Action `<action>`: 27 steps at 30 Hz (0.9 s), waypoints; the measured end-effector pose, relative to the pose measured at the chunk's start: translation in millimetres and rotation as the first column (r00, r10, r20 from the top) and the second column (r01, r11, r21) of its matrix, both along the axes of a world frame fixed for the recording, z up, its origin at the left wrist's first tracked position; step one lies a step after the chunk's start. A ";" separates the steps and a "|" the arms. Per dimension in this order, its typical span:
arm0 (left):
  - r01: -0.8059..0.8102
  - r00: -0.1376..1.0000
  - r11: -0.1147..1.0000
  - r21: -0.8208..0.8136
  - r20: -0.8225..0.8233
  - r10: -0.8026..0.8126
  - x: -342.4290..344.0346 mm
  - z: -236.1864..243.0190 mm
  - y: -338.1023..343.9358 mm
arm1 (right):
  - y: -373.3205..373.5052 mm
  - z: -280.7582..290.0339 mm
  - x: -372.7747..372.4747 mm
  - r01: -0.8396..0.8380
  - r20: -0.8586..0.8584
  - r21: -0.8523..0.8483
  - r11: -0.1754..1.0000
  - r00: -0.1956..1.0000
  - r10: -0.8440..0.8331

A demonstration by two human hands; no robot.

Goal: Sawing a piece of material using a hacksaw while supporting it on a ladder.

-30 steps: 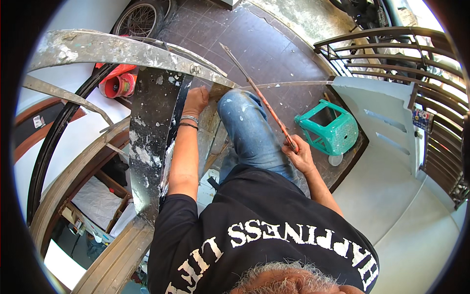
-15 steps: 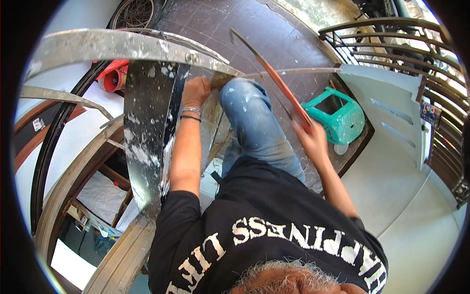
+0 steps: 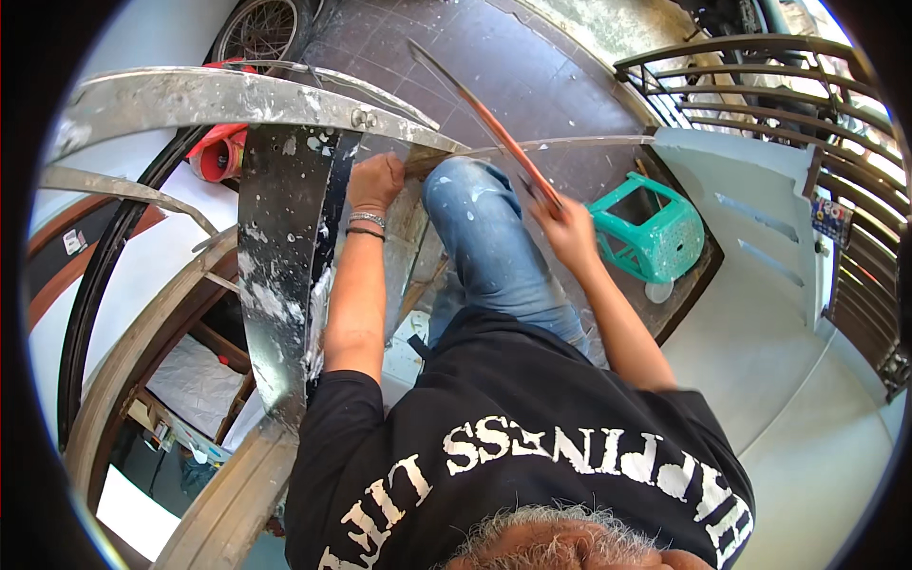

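My right hand (image 3: 567, 228) is wrapped round the handle of a hacksaw (image 3: 503, 138) with an orange-red frame. The saw slants up and to the left, its far end over the tiled floor. My left hand (image 3: 377, 180) is closed at the end of a wooden piece (image 3: 427, 160), just left of my bent knee in blue jeans (image 3: 480, 214). A thin strip (image 3: 589, 142) shows beyond the knee, running right. Beside my left forearm stands a dark, paint-spattered board (image 3: 275, 237). The blade's contact with the wood cannot be made out.
A green plastic stool (image 3: 655, 223) lies to the right, near a pale wall (image 3: 760, 190) and metal railing (image 3: 750, 81). Paint-stained metal bars (image 3: 228, 100) curve across the upper left. Behind them are a red bucket (image 3: 217, 157) and a spoked wheel (image 3: 261, 33).
My right hand and the hacksaw have moved up and to the left. My left hand stays at the wooden piece, almost unmoved.
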State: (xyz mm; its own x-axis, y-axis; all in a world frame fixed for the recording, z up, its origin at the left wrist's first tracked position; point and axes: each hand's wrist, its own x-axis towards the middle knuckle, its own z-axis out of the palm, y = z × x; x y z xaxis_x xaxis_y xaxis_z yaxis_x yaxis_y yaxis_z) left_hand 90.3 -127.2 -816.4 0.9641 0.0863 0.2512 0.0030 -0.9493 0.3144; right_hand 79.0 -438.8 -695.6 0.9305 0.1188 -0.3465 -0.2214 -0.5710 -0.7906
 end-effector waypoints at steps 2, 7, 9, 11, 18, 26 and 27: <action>0.016 1.000 1.000 -0.001 -0.025 -0.016 -0.5 -0.7 3.0 | 15.9 -20.4 15.0 0.007 0.055 0.084 0.996 0.998 -0.012; -0.081 0.990 0.991 0.103 -0.106 0.092 -15.4 -20.2 12.3 | -37.3 32.4 -65.7 0.025 -0.091 0.010 1.000 0.996 -0.024; -0.084 0.990 0.992 0.098 -0.103 0.094 -13.8 -19.1 12.6 | -48.9 35.6 -60.0 -0.025 -0.166 -0.067 0.997 0.986 0.014; -0.068 0.991 0.994 0.081 -0.109 0.077 -13.4 -10.1 9.8 | -34.9 20.6 -35.8 0.053 -0.021 0.063 0.997 0.998 -0.051; -0.089 0.986 0.989 0.119 -0.131 0.104 -7.9 -18.7 7.5 | 11.3 -10.5 -2.8 -0.083 0.018 -0.020 0.996 0.996 0.083; -0.037 0.985 0.992 0.120 -0.162 0.057 -12.4 -7.8 13.6 | -63.4 78.0 -70.9 0.012 -0.218 -0.059 0.998 0.976 -0.025; -0.047 0.983 0.992 0.121 -0.170 0.067 -12.8 -7.0 14.6 | -58.7 65.8 -63.1 -0.002 -0.152 -0.034 0.999 0.988 -0.003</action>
State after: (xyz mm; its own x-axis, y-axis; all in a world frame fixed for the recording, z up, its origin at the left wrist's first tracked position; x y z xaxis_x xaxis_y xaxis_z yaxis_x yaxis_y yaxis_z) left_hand 77.5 -112.6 -823.4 0.9881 0.1223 0.0927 0.1028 -0.9760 0.1918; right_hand 15.9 -497.5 -629.8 0.8667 0.1044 -0.4879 -0.3378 -0.5967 -0.7279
